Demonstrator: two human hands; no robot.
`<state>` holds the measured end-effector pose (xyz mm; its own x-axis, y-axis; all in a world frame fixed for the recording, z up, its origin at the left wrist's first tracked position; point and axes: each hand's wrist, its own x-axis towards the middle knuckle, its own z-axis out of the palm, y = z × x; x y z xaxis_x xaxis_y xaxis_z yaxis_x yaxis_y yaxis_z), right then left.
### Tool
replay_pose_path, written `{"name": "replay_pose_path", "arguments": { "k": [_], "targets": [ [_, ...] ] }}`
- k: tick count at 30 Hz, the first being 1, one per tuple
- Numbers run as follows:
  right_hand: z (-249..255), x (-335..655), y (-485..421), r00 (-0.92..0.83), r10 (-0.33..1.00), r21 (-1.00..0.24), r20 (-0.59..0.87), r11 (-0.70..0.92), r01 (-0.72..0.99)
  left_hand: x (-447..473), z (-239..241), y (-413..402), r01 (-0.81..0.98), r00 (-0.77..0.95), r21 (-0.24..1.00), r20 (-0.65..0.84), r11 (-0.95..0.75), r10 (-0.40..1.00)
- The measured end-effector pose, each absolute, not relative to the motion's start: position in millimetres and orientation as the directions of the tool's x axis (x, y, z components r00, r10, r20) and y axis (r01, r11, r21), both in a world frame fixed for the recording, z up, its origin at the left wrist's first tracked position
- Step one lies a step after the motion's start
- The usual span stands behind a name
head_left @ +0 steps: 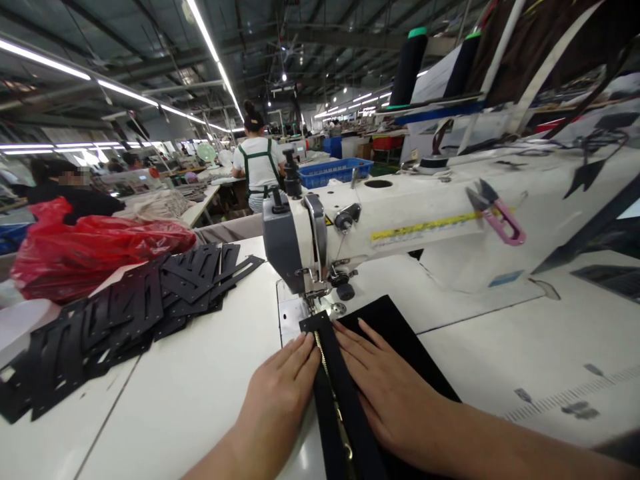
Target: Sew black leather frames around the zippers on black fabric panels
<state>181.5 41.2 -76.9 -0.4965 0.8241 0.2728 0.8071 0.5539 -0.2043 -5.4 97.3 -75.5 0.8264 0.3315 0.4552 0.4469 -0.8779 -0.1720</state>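
Note:
A black zippered piece with a gold-toothed zipper runs from the sewing machine's needle area toward me. Its far end lies at the presser foot. My left hand rests along the left edge of this piece, fingers together and stretched forward. On the other side, my right hand lies flat with fingers extended, over the strip's right side and a wider black panel. Neither hand is wrapped round anything. The white sewing machine stands directly ahead.
On the left, many black slotted pieces overlap beside a red plastic bag. Pink-handled thread snips sit against the machine arm. Black thread cones stand above right. A blue basket and a person are farther back.

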Motion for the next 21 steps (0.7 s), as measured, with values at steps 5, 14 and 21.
{"name": "replay_pose_path", "arguments": {
  "k": [5, 14, 21],
  "targets": [
    [-76.4, 176.9, 42.6, -0.401, 0.884, -0.305, 0.241, 0.461, 0.833, -12.1, -76.9, 104.9, 0.41, 0.842, -0.204, 0.46, -0.889, 0.283],
    [-72.5, 176.1, 49.5, -0.387, 0.9, -0.383, 0.202, 0.436, 0.814, -22.1, -80.2, 112.2, 0.405, 0.858, -0.113, 0.391, -0.908, 0.334],
    [-75.7, 178.0, 51.0, -0.365, 0.902, -0.405, 0.23, 0.43, 0.807, -22.3, -77.6, 112.8, 0.446, 0.85, -0.09, 0.355, -0.89, 0.39]
  ]
}}
